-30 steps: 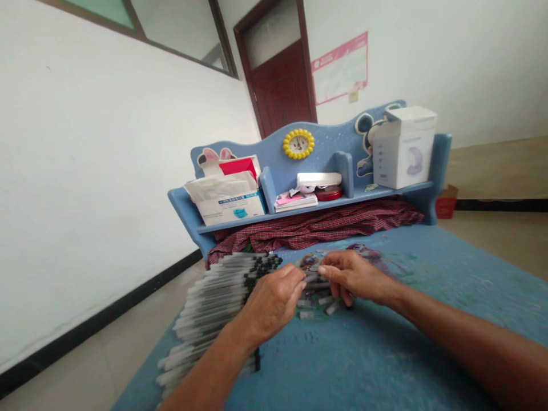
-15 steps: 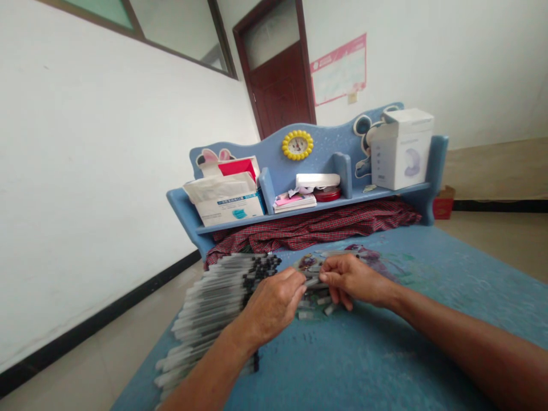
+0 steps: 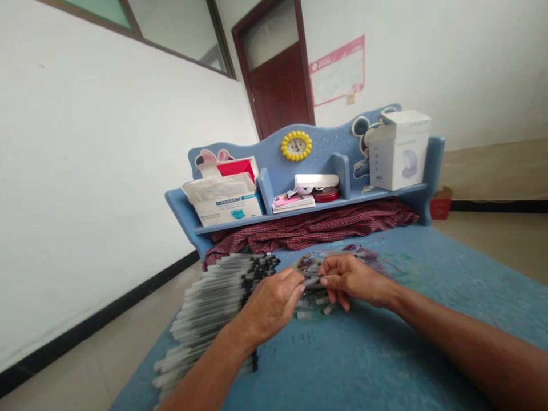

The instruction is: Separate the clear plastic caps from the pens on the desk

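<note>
Tube, small and grey, sits pinched at both ends between the fingertips of the left hand and the right hand, over the blue desk. Loose grey pieces lie just beneath. At nine o'clock of the hands lies a stack of pens.

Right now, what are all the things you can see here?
pens: a big stack, grey with black ends, left on the table
loose pieces: several, grey, under the hands
grey piece: one, between both hands
table: one, blue
shelf: one, blue, table's far end
clock: one, yellow, on the shelf back
white box: one, shelf's right end
mask box: one, white and blue, shelf's left end
checked cloth: one, red, below the shelf
door: one, dark red, behind
poster: one, pink, on the wall
left hand: fingers pinching the grey piece
right hand: fingers pinching it too
</note>
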Motion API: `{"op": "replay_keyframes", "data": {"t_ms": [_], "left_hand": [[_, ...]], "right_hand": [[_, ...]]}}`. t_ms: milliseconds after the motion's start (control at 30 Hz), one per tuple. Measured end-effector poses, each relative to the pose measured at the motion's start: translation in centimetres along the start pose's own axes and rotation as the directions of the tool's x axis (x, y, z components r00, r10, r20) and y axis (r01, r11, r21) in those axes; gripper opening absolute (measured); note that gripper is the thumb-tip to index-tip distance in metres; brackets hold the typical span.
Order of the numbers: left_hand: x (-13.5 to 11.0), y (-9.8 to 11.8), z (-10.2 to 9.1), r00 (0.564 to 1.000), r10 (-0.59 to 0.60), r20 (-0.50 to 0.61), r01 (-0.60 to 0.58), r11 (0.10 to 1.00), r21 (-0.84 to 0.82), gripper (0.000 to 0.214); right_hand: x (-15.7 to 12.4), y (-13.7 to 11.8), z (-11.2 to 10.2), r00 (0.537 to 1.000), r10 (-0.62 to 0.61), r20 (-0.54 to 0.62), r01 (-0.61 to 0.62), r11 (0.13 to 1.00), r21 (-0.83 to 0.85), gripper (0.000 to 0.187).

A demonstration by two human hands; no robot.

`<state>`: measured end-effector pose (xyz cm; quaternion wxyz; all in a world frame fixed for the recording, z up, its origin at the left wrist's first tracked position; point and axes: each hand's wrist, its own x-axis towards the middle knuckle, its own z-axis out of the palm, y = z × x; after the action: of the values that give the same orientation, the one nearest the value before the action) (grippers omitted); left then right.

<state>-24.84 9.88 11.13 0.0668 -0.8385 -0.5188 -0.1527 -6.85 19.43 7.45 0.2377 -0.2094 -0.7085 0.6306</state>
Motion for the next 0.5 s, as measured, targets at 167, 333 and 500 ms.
{"op": "replay_keyframes", "data": {"t_ms": [167, 333, 500], "left_hand": [[-0.01, 0.15, 0.02, 1.000, -0.010, 0.003, 0.010, 1.000, 0.003, 0.019], [0.13, 0.27, -0.03, 1.000, 0.000, 0.016, 0.001, 0.999, -0.035, 0.019], [0.46, 0.49, -0.78, 0.995, -0.076, 0.061, 0.086, 0.980, -0.180, 0.019]], "right_hand": [[-0.11, 0.12, -0.05, 0.999, 0.022, 0.032, -0.020, 0.998, -0.060, 0.040], [-0.08, 0.31, 0.10, 0.998, 0.055, 0.006, -0.053, 0.991, -0.123, 0.035], [-0.30, 0.09, 0.04, 0.999, 0.017, 0.032, -0.016, 0.999, -0.045, 0.032]]}}
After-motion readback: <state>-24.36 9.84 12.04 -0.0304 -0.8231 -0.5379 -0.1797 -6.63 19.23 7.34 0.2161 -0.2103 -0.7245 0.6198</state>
